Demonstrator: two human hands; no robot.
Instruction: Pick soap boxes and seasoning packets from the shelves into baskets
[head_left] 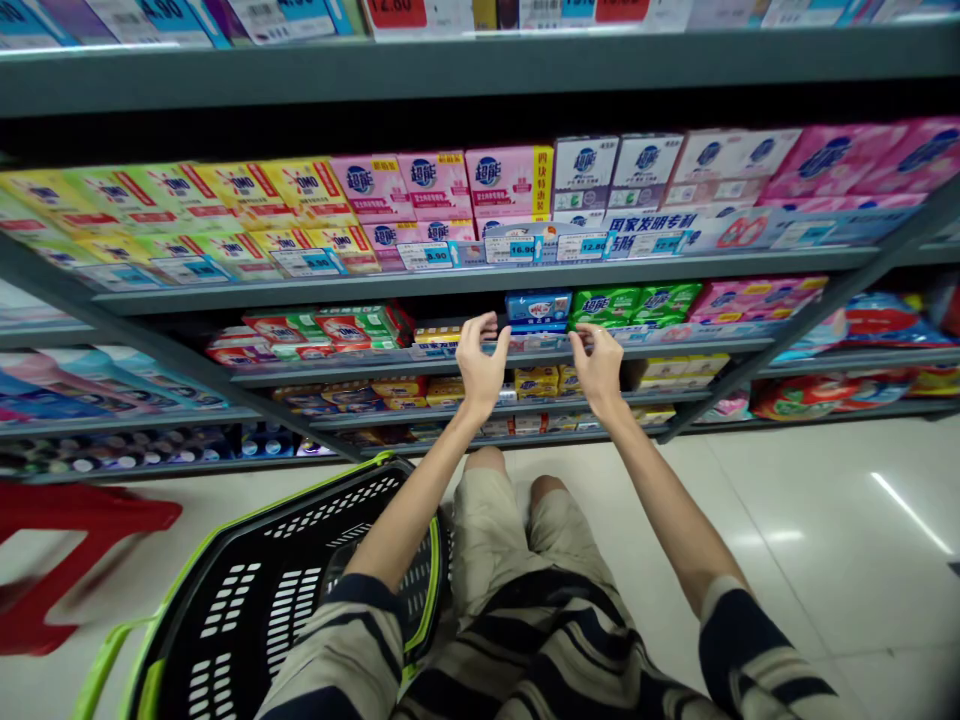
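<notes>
Both my hands are raised in front of a supermarket shelf, a gap between them. My left hand (482, 362) has its fingers curved and its thumb apart, with nothing in it. Facing it, my right hand (598, 366) is likewise open, its fingers bent inward. Between and just beyond them, blue soap packs (538, 305) are stacked on the shelf. Green soap packs (606, 305) stand beyond my right hand. To the left of my left hand, a yellow pack (436, 336) shows partly. Whether any fingertip touches the shelf edge, I cannot tell.
A black shopping basket (225, 535) with lime-green trim is at my left. Beyond it is a red stool (82, 520). Yellow boxed packs (244, 190) and pink boxed packs (504, 182) fill the shelf above. Pale tiled floor (795, 540) lies at right.
</notes>
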